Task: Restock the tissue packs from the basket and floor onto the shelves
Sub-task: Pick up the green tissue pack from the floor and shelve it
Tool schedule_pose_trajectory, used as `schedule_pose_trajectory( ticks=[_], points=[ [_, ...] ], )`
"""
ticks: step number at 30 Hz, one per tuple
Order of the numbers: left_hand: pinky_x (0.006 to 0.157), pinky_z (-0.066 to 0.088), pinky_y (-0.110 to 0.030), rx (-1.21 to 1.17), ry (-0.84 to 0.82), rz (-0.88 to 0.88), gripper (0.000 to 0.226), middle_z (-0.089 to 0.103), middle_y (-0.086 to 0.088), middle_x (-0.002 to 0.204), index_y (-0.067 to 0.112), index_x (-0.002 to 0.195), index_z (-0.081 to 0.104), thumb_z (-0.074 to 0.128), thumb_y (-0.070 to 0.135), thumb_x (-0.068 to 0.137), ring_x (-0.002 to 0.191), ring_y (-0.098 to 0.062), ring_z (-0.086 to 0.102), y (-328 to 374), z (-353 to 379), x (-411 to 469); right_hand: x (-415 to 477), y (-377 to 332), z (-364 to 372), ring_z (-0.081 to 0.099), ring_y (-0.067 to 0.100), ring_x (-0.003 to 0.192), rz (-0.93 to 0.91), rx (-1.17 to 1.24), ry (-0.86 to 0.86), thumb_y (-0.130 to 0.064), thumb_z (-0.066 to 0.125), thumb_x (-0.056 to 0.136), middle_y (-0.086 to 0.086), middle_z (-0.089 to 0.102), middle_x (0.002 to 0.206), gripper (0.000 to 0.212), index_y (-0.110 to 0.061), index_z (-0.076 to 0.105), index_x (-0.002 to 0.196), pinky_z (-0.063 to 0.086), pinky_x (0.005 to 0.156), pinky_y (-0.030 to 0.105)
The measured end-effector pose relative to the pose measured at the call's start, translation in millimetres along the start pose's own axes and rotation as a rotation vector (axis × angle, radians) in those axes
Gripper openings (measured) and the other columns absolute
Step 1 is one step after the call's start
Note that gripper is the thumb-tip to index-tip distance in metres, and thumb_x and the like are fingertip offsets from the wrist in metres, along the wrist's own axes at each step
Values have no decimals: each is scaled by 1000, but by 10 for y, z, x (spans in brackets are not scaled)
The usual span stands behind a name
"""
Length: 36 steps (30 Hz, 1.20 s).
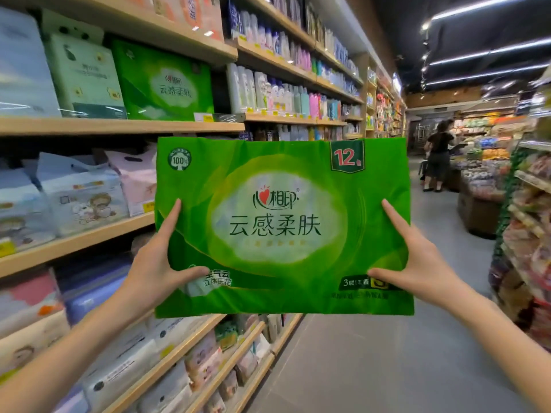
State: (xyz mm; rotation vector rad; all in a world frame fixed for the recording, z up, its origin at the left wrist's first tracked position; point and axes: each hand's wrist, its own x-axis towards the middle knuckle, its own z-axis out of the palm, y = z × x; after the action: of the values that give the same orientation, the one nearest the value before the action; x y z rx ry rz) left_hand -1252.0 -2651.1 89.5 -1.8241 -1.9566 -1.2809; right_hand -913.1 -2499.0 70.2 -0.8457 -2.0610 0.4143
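Gripping the tissue pack (280, 186), left hand (153, 265) and right hand (419, 259); most fingers hidden behind.

Wooden shelves (119, 126) line my left; grey floor (387, 353) ahead, strip lights (489, 52) on dark ceiling (402, 19).

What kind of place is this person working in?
Probably a supermarket aisle: long wooden shelves of packaged goods, yellow price tags on their edges, and rows of bottles further along.
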Motion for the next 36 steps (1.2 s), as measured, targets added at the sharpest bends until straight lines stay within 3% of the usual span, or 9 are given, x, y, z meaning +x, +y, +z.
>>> schedule_pose_trajectory(
  ticks=[6,10,15,21,24,28,30,32,36],
  points=[
    [106,14,-25,9,48,-29,116,10,18,141,48,136,-1,79,29,55,129,-1,15,-497,270,928,1147,394,426,31,5,125,-51,12,26,-12,82,61,-5,34,135,112,-54,5,130,21,106,22],
    [107,15,-26,6,91,-15,112,12,20,142,56,132,-2,75,35,53,130,0,16,-788,409,1517,1851,633,711,34,9,122,-76,33,61,-13,82,61,3,37,139,118,-68,0,126,28,110,36],
    [106,19,-27,80,169,-13,114,16,18,141,57,132,-2,76,34,53,129,-2,21,-1096,590,2115,2638,963,1026,27,8,132,-144,98,74,-14,82,61,-9,31,137,118,-65,1,129,23,113,42],
    [107,19,-27,160,293,-39,115,18,18,143,68,127,-4,78,31,55,131,0,20,-1320,901,2775,3654,1399,1358,31,18,131,-220,140,89,-13,81,62,10,37,142,121,-69,-7,125,22,112,42],
    [107,17,-23,205,367,-53,114,17,21,143,72,124,-4,76,32,53,129,7,18,-1357,1083,3127,4215,1667,1509,24,12,133,-280,195,79,-11,80,63,6,32,145,120,-64,-5,129,13,112,32],
    [106,18,-21,267,472,-70,113,17,29,139,78,118,-4,76,31,53,126,11,18,-1346,1285,3570,5021,1933,1665,23,2,125,-394,252,63,-11,80,64,-6,29,135,118,-63,-6,126,16,106,26],
    [106,19,-25,314,524,-92,112,18,25,139,78,118,-4,75,34,52,128,4,20,-1339,1331,3765,5397,1991,1733,19,4,133,-444,277,59,-13,80,64,-5,25,142,120,-66,-9,125,17,106,29],
    [106,19,-29,373,567,-105,112,19,20,140,78,118,-4,75,35,51,129,-2,20,-1321,1334,3929,5731,1995,1812,11,19,142,-495,301,45,-14,79,66,-5,19,148,120,-68,-11,124,16,110,39],
    [109,16,-30,502,647,-78,112,21,22,138,76,120,-4,75,34,53,129,-1,20,-1278,1208,4156,6252,1888,1992,5,27,143,-586,393,32,-13,79,66,-10,13,147,121,-69,-10,124,10,115,48]
  ],
)
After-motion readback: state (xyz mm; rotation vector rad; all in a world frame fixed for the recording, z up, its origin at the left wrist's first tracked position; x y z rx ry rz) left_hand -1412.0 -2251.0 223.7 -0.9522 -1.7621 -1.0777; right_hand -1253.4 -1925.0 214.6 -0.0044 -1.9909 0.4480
